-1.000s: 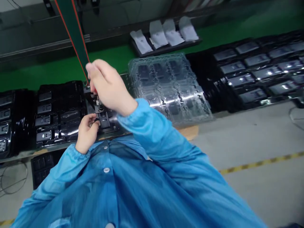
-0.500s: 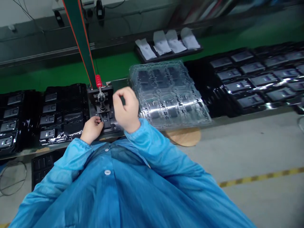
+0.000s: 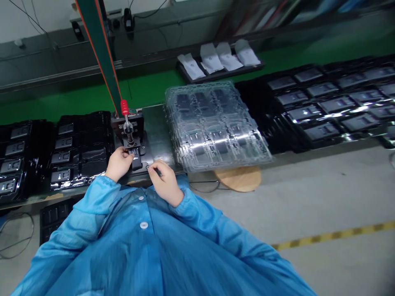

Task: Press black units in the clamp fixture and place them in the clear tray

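While glossy black vacuum-formed trays of small dark rectangular parts fill the left end of the green-topped bench, the work sits just to their right, at a black metal fixture topped by a toggle clamp with a red handle. The clamp's handle stands upright, and nothing grips it. The left hand, in a blue smock sleeve, reaches in from below, its fingers pinched on a small black rectangular part that lies in the fixture just under the clamp's spindle. The main change is at the right hand, which a moment ago was raised at the clamp and has now dropped to the fixture's near edge. Its fingers are loosely curled there, and whether they hold anything small cannot be told. Further right, a stack of clear plastic trays with moulded pockets overhangs the bench edge, above a round wooden board on the grey floor. Beyond them lie a black tray of white paper sleeves and wide black trays of flat, shiny grey parts.
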A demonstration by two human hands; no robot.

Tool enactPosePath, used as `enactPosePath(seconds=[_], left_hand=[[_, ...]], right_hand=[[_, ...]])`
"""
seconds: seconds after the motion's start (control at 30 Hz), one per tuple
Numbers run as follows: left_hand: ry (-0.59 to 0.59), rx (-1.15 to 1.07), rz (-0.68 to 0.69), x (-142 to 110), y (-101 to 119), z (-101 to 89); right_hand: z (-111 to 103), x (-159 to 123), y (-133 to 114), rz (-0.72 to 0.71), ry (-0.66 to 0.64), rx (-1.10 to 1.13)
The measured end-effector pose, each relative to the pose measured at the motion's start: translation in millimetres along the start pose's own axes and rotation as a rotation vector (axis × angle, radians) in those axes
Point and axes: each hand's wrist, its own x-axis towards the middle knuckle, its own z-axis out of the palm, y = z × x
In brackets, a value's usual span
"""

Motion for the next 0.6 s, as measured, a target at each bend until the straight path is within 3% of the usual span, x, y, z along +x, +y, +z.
enactPosePath(seconds=[0.13,0.37,0.6], left_hand=[[0.006,-0.229,-0.035,-18,-1,-10.1],[-0.05,-0.546,-0.019,-62,5,-17.1],[-0.136,-0.647,0.003,-90,18,-5.5]], right_hand=[[1,-1,-4,0.046,-0.014,0.064],[17,4,1,0.357,-0.069,0.37],[8,6,-10,0.377,-0.072,0.464]])
